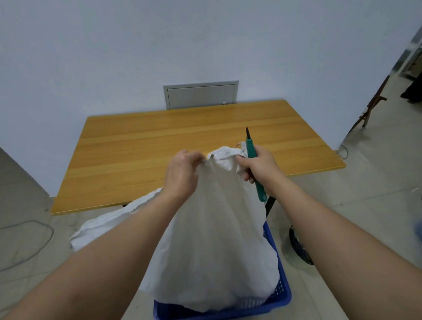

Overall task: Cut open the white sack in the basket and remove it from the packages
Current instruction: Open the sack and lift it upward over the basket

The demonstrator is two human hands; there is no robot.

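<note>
Left hand (182, 174) fisted on gathered top of white sack (213, 248), lifted above blue basket (222, 318) on floor. Right hand (260, 165) pinching same top, green cutter (254, 168) clamped in fingers. Wooden counter (155, 143) behind.

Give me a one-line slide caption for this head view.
Both hands lift the white sack from the blue basket, left hand gripping its top, right hand also holding a green cutter.
</note>
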